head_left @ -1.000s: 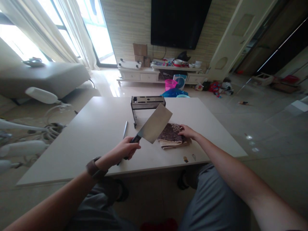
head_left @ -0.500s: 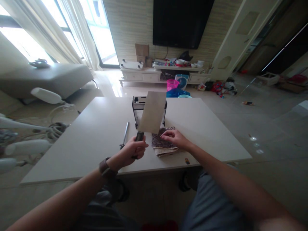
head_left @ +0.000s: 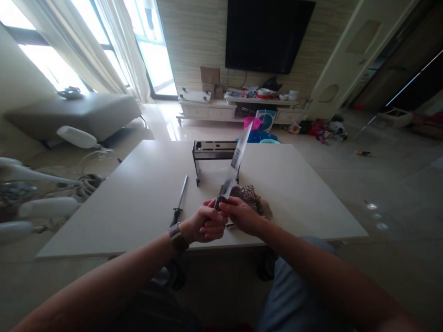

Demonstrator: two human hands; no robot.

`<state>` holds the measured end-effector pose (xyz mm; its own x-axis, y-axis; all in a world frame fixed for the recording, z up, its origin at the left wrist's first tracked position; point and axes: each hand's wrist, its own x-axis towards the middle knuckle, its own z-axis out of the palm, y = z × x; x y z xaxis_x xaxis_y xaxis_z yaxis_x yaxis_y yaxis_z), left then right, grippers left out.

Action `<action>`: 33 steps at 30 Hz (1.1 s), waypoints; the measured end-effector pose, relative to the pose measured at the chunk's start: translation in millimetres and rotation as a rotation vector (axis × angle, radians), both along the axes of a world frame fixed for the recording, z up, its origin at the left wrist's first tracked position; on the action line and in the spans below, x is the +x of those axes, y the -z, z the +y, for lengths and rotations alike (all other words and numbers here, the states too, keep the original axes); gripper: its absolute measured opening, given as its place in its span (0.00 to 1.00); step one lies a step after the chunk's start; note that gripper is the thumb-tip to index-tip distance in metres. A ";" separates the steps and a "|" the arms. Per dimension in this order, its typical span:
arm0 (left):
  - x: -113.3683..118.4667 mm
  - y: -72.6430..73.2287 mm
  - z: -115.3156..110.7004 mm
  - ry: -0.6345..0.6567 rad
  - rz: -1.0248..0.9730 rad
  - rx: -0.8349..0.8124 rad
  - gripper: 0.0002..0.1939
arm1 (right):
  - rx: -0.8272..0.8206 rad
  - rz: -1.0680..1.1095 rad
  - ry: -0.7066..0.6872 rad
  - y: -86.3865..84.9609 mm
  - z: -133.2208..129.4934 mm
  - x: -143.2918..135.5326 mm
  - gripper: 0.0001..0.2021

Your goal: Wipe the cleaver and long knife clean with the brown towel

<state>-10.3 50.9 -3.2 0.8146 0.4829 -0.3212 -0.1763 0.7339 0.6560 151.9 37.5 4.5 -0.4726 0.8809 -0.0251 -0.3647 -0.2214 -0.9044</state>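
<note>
My left hand (head_left: 209,222) is closed round the dark handle of a cleaver (head_left: 236,161), whose broad blade points up and away, turned nearly edge-on. The fingers of my right hand (head_left: 242,215) are pinched at the top of that handle, close to the base of the blade. Under and behind my right hand lies a crumpled brown patterned cloth (head_left: 252,196), partly hidden. A sharpening steel (head_left: 182,193) with a black handle rests on the table left of my hands. Beyond the blade stands a black-framed knife rack (head_left: 216,148).
The white table (head_left: 145,184) spreads around these things, its near edge just below my hands. Past it are a pink basket (head_left: 252,122), a low cabinet (head_left: 207,112) and a wall screen. White lamp-like parts stand at the left.
The cleaver has turned from broadside to nearly edge-on. My left hand has moved right, and my right hand has come from the cloth to the handle. The cloth is more rumpled.
</note>
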 end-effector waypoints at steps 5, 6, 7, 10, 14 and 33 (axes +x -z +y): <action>16.5 -9.5 0.6 0.007 -0.045 0.216 0.11 | 0.140 -0.103 0.148 -11.1 1.6 5.1 0.15; 17.5 -10.1 2.1 0.018 -0.021 0.276 0.10 | 0.154 -0.104 0.210 -12.8 4.6 9.4 0.16; 17.1 -9.9 4.4 0.040 0.016 0.334 0.12 | 0.167 -0.101 0.284 -14.5 8.5 15.2 0.17; 8.0 -4.8 14.4 0.124 0.167 0.498 0.16 | 0.231 -0.146 0.500 -21.9 22.8 42.5 0.18; -14.4 3.7 28.9 0.088 0.400 0.771 0.11 | 0.464 -0.449 0.685 -44.3 39.0 91.1 0.19; -114.2 2.5 59.5 -0.015 1.471 1.022 0.09 | 1.126 -2.046 0.297 -254.5 129.0 110.0 0.15</action>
<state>-124.5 110.4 -5.7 0.1573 0.9393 -0.3048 0.9113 -0.0191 0.4113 261.9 166.5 258.9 -0.3784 0.8945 0.2381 0.9025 0.2994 0.3096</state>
